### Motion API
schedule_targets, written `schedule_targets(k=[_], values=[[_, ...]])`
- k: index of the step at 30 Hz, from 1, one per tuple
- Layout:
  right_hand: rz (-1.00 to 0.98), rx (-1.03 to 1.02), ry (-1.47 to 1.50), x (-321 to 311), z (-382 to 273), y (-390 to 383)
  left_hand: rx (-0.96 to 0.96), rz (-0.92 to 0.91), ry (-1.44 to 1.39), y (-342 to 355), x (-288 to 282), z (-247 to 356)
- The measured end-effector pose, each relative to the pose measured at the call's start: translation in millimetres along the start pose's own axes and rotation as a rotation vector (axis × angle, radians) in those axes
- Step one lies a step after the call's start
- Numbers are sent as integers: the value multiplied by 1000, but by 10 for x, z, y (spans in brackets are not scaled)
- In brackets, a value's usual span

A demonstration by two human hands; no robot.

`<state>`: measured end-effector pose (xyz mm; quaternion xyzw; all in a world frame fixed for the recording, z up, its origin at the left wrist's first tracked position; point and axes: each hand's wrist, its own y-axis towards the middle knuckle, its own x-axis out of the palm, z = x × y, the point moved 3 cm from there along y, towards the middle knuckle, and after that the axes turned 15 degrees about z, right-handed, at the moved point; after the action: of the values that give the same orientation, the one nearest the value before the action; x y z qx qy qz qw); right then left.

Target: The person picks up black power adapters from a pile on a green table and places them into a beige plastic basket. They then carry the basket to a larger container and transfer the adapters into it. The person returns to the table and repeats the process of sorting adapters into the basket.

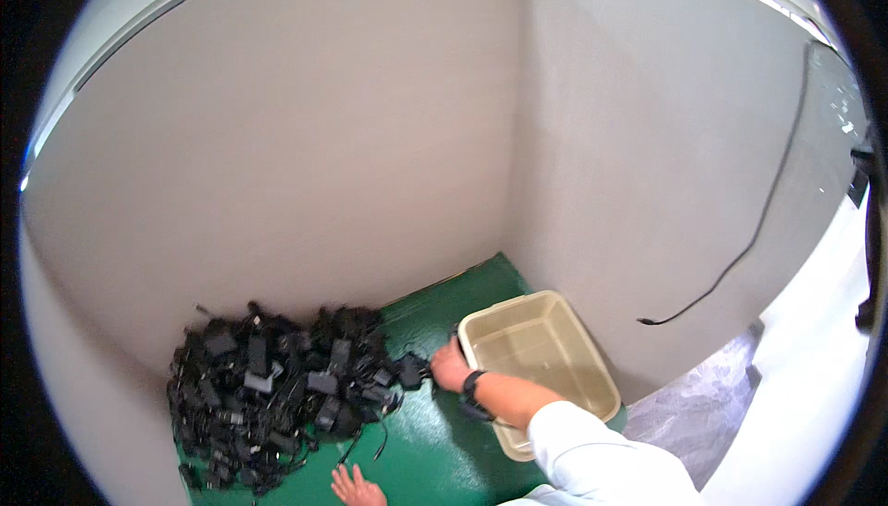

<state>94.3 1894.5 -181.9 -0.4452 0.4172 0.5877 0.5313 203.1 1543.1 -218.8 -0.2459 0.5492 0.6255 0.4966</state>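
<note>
My right hand (450, 366) reaches across to the left side of a beige plastic bin (585, 344), with its fingers curled. What it grips, if anything, is hidden. Right beside its fingers lies a black power adapter (410, 372), and a bit of dark material shows above the hand by the bin's rim. A dark band is around that wrist. Low in the picture, my left hand (359, 487) has its fingers spread and holds nothing. Above and left of it spreads a big tangled heap of black power adapters and cables (268, 386); some loose cable ends hang out toward that hand.
The green table top (421, 441) sits in a corner between two grey partition panels (305, 136). A dark cable (763, 215) hangs down the right panel, its plug end loose. Beyond the table's right edge is a pale, marbled floor (694, 409).
</note>
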Motion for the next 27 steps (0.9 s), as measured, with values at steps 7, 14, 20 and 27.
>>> schedule_targets(k=[7,14,20,27], values=[[85,80,325,41,-35,133,125,139,81,14,-41,15],[720,286,1117,-686,371,98,221,312,101,-13,63,-10],[1145,349,1586,-1317,869,-525,288,324,189,44,-40,20],[918,586,2592,-1451,1270,-1190,-2,-8,65,-10,4,29]])
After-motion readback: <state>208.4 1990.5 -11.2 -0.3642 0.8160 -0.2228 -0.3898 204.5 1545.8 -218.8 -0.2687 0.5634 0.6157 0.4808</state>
